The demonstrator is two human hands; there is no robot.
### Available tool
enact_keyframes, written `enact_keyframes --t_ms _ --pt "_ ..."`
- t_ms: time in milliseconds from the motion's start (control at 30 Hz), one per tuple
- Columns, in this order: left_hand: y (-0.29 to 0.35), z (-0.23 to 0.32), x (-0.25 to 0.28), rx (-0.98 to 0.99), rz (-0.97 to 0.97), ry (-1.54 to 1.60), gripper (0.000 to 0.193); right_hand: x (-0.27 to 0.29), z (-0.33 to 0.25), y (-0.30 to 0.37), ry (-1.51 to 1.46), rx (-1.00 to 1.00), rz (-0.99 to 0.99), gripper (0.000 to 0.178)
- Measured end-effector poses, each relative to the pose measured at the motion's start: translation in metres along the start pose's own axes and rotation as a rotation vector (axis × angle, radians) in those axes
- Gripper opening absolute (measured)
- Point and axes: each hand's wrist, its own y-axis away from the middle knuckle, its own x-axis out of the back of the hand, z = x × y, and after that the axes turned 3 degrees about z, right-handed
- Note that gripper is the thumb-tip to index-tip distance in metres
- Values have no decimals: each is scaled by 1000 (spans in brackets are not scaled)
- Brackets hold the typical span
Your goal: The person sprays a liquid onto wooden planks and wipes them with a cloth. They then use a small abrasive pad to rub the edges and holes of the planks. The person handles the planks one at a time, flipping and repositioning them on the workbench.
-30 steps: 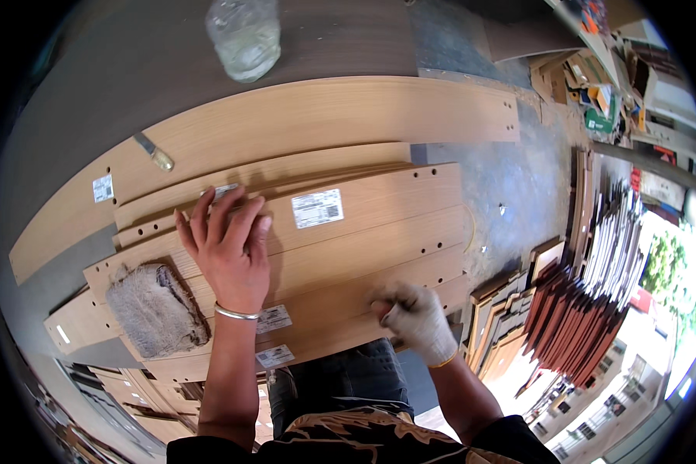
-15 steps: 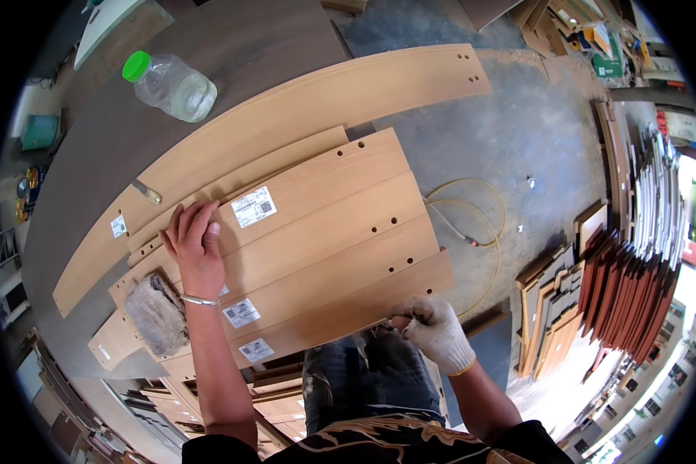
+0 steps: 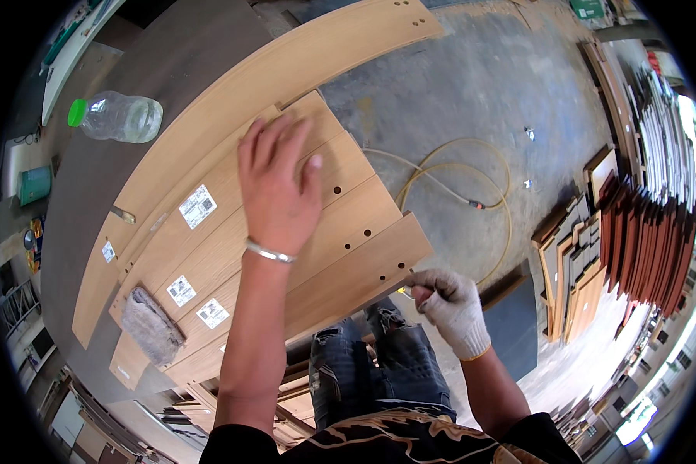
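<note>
Light wood-look boards [image 3: 325,267] lie side by side on a dark table, with dark round holes near their right ends and white labels near their left. My bare left hand [image 3: 282,170], with a metal bangle at the wrist, is over the upper boards with its fingers spread, slightly blurred, holding nothing. At the nearest board's right front corner is my right hand [image 3: 452,309] in a white knit glove. Its fingers are curled closed; a small bit of yellow shows by the fingertips, too small to name. A grey fuzzy pad [image 3: 153,325] rests on the boards' left end.
A long curved board [image 3: 232,85] lies beyond the others, with a small handled tool [image 3: 122,214] on it. A clear bottle with green cap [image 3: 122,117] lies on the dark table. A yellowish hose [image 3: 509,182] coils on the floor; stacked panels [image 3: 642,247] stand at right.
My left hand has moved right and away from me, from beside the pad to over the boards' right part. My right hand stays by the near corner. The view has shifted.
</note>
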Motion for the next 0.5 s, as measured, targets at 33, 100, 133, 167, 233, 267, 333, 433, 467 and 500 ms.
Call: enact_keyframes --t_ms 33,100,133,167,233,267,333,433,467,500 --pt "-7 6 -8 -65 -23 9 38 0 -5 -7 1 45 50 19" --pt "-14 17 -16 -221 -196 24 33 0 -19 -26 29 146 151 23" --pt "-15 22 -20 -301 -281 43 31 1 -26 -36 62 199 212 25" --pt "-14 24 -23 -295 -335 65 27 2 -32 -45 95 254 270 28" --pt "-11 26 -25 -277 -443 104 24 3 -41 -63 88 224 253 27" --pt "-11 26 -25 -268 -441 98 23 4 -44 -70 83 209 242 27" --pt "-15 28 -23 -248 -439 86 21 6 -46 -79 132 187 165 27" --pt "-21 35 -21 -187 -540 107 19 5 -38 -84 122 137 125 26" --pt "-20 34 -22 -190 -507 108 19 2 -41 -82 99 99 118 25" --pt "-17 33 -23 -195 -474 109 20 0 -43 -80 76 60 112 25"
